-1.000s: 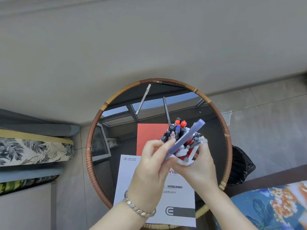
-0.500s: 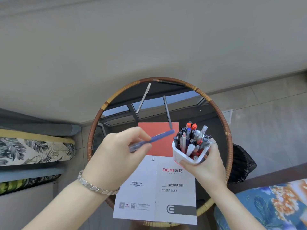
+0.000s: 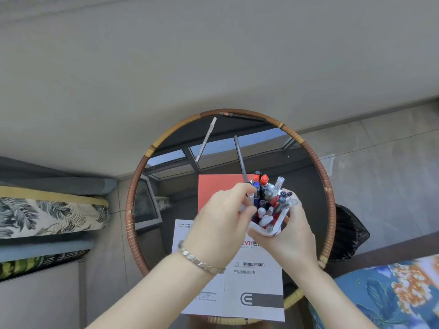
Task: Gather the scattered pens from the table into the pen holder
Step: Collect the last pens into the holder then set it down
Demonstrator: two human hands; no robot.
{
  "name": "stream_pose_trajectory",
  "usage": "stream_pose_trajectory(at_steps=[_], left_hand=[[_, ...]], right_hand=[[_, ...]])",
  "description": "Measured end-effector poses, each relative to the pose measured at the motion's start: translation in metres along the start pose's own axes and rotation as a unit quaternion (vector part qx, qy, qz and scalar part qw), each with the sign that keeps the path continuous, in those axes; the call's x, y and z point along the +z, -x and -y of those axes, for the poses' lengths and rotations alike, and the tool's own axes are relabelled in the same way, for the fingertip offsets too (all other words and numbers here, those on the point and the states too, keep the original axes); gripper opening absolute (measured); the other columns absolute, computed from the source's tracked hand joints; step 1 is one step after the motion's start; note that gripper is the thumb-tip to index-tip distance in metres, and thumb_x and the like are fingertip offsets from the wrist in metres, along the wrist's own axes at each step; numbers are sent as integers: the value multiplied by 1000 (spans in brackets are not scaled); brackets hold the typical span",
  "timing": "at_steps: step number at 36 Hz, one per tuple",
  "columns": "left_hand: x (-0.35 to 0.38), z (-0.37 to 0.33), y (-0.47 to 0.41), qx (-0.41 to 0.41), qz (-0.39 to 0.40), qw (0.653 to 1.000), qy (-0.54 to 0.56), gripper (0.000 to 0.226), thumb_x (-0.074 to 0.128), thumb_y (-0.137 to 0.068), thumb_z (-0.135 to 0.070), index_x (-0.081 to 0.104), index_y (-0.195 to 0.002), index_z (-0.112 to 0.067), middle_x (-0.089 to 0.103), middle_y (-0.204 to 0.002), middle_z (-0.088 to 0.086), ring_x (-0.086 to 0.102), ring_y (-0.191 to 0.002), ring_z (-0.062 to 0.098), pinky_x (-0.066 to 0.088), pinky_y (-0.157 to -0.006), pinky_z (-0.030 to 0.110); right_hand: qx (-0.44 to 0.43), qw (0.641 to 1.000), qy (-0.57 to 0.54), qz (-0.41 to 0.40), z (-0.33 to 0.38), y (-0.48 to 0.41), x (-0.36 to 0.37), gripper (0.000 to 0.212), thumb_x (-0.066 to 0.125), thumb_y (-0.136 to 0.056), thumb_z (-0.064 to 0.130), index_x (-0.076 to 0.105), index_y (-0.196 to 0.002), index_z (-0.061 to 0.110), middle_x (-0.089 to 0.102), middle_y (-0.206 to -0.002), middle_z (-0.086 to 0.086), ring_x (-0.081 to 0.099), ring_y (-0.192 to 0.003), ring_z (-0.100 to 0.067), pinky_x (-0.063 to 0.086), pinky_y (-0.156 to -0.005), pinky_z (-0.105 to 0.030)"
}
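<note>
While held above the round worktop [image 3: 308, 150], the pen holder [image 3: 276, 225] sits in the right hand [image 3: 288, 230], whose fingers wrap its near wall and base. Item: white, square-cornered cup, tilted slightly toward the viewer, packed with pens; caps visible in red, blue, black, grey and clear plastic. The left hand [image 3: 222, 223], bracelet [image 3: 202, 263] at the wrist, is pinched narrow on a blue pen [image 3: 256, 194] at the holder's left edge; the pen stands nearly upright among the others, its lower end hidden.

Loose pens on the worktop, all beyond both hands:
- white pen [image 3: 206, 139], lying diagonally, farthest left.
- grey pen [image 3: 240, 157], its near end disappearing behind the holder's contents.
- dark pencil [image 3: 241, 116], along the far rim, well apart from the hands.

Worktop: reflective glass with woven brown rim. Red sheet [image 3: 213, 188] lies just beyond the left hand; white printed booklet [image 3: 251, 283] lies beneath both wrists, reaching over the near rim.
</note>
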State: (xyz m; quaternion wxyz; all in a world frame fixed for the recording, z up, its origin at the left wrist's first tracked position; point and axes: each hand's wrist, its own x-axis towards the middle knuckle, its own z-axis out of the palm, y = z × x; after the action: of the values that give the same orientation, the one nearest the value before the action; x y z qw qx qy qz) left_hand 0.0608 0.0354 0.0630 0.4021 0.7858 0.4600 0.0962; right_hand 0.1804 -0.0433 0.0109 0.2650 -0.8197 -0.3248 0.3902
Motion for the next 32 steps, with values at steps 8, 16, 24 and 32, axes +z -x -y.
stream_pose_trajectory(at_steps=[8, 16, 24, 32], left_hand=[[26, 2, 13, 117, -103, 983, -95, 55, 9, -96, -46, 30, -138, -18, 31, -149, -4, 19, -139, 15, 17, -111, 37], [37, 10, -5, 215, -22, 973, -84, 53, 11, -96, -46, 13, -143, -23, 11, -152, -1, 1, -144, 10, 2, -118, 30], [32, 29, -77, -34, -178, 964, 195, 30, 37, -95, -14, 49, -123, -12, 45, -126, -5, 48, -117, 8, 37, -104, 25], [72, 70, -167, -240, -39, 969, -35, 30, 57, -87, -25, 47, -109, -8, 56, -114, 12, 55, -103, 31, 46, -75, 41]], right_hand=[[-48, 999, -20, 3, 12, 4, 5, 56, 49, -55, 72, 39, -107, 53, 55, -104, 30, 59, -94, 1, 42, -65, -21], [-46, 999, -25, -7, 15, 2, 5, 43, 59, -77, 46, 39, -113, 59, 56, -108, 31, 60, -98, -2, 43, -69, -26], [17, 994, -90, -56, 15, -26, -2, 56, 86, -55, 34, 46, -89, 52, 67, -94, 17, 64, -81, 4, 49, -67, -31], [18, 988, -120, -92, 7, -58, -7, 54, 89, -55, 35, 48, -90, 38, 66, -95, 15, 63, -84, 2, 46, -64, -27]])
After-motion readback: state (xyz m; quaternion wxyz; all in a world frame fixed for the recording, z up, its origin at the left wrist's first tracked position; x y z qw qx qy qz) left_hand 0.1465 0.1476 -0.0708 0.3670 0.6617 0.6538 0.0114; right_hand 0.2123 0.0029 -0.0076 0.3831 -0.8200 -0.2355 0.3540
